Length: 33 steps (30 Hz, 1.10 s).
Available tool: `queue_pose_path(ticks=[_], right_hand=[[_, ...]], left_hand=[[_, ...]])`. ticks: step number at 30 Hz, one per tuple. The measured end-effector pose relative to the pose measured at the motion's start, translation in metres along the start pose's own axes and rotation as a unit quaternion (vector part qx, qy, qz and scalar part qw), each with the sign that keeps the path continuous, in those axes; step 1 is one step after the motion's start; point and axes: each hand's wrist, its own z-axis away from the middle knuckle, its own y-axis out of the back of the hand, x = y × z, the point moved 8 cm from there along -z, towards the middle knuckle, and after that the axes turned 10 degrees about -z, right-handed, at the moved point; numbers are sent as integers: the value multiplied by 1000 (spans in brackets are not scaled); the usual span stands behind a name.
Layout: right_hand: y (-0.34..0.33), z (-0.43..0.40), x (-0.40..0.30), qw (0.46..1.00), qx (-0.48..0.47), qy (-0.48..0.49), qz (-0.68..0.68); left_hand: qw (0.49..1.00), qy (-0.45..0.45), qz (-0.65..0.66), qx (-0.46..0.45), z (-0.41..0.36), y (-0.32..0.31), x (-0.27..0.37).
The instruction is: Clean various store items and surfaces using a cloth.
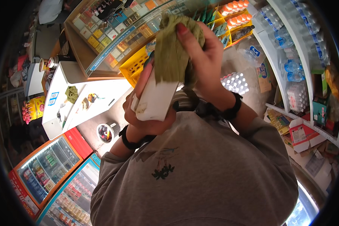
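Note:
Near the picture's centre my left hand (149, 113) grips a white, flat, box-like object (156, 99) with a brownish mark near its lower corner. A crumpled olive-green cloth (169, 56) is held in my right hand (204, 59), the thumb pressed on its upper part. The cloth lies over the upper end of the white object and hides that end. Both wrists wear black bands.
To the left stands a white counter (82, 113) bearing another green cloth (71, 94) and a tape measure (91, 97). A glass display case (113, 42) is ahead. A waste bin (106, 133) stands on the floor, drink coolers (49, 166) lower left, bottle shelves (296, 56) at right.

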Motion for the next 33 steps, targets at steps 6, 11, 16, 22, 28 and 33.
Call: queue_pose_path(ticks=[6, 11, 16, 22, 28, 33], right_hand=[[20, -10, 18, 987, 54, -89, -125], [5, 4, 4, 959, 26, -123, -255], [-35, 22, -39, 936, -195, 122, 265], [-27, 19, -36, 936, -213, 54, 275], [1, 26, 6, 921, -241, -195, 236], [0, 62, 38, 830, -351, -310, 303]], left_hand=[[996, 8, 89, 23, 6, -1, -7], [999, -47, 24, -6, -5, 2, 7], [999, 6, 11, -40, 0, 0, 2], [994, -5, -51, -92, -11, 0, 17], [982, 66, 85, -154, 25, -7, -12], [928, 122, 174, -306, 50, -24, -19]])
